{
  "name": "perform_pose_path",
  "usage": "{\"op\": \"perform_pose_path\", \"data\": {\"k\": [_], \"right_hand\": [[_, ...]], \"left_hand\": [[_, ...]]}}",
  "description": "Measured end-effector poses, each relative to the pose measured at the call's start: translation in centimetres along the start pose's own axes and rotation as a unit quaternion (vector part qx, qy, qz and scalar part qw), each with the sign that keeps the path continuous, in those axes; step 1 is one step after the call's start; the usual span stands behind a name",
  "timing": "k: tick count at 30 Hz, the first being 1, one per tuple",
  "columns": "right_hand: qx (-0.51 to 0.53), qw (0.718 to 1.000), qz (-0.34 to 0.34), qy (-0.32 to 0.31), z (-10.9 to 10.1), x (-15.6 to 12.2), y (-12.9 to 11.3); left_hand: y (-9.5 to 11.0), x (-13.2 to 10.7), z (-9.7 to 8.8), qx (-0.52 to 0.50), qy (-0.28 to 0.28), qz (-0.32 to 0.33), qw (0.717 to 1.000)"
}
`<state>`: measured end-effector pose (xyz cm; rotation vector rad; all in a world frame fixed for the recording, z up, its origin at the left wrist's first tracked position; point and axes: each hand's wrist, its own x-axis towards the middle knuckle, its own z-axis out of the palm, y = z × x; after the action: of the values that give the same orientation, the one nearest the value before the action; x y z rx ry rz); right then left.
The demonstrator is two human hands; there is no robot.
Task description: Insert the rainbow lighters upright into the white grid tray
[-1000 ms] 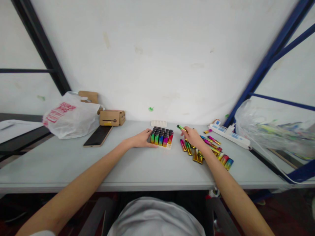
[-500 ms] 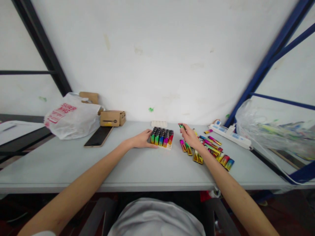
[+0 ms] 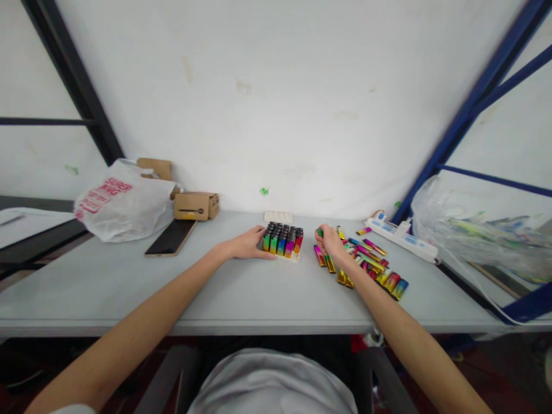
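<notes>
My left hand (image 3: 249, 244) grips the left side of a pale tray (image 3: 294, 259), its thumb along the front edge and its fingers partly hidden behind. Upright lighters (image 3: 281, 246) with black tops and shiny rainbow bodies stand in rows in that tray. To the right of the tray, my right hand (image 3: 331, 240) is closed around a lighter (image 3: 319, 232); only a small green and dark end of it shows. Beneath and beside my right hand spreads a loose pile of shiny multicoloured lighters (image 3: 374, 263) lying on the grey table (image 3: 259, 296).
A second pale tray (image 3: 278, 217) lies by the wall. On the left are a phone (image 3: 171, 238), a cardboard box (image 3: 196, 206) and a white plastic bag (image 3: 127, 201). A white power strip (image 3: 403, 238) and a clear plastic bag (image 3: 487, 227) are on the right.
My right hand has turned and drawn slightly back and to the right with the lighter, which now shows less. My left hand stays at the tray.
</notes>
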<state>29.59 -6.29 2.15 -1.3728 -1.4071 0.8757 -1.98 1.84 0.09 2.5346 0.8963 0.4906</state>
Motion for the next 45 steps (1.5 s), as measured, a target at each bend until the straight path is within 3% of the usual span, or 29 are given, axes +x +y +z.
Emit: {"op": "perform_pose_path", "data": {"k": [14, 22, 26, 45], "right_hand": [[0.0, 0.995, -0.049, -0.085, 0.6, -0.6, -0.7], [-0.041, 0.984, -0.152, -0.081, 0.3, -1.5, -1.5], [-0.019, 0.977, -0.205, -0.049, 0.3, -1.3, -1.7], [-0.177, 0.954, -0.238, -0.053, 0.3, -2.1, -1.8]], "left_hand": [[0.1, 0.0, -0.1, 0.0, -0.003, 0.007, 1.0], [-0.2, 0.0, 0.0, -0.008, 0.007, 0.012, 1.0], [-0.1, 0.1, 0.1, -0.006, 0.002, 0.005, 1.0], [0.0, 0.0, 0.1, -0.01, 0.0, 0.008, 1.0]]}}
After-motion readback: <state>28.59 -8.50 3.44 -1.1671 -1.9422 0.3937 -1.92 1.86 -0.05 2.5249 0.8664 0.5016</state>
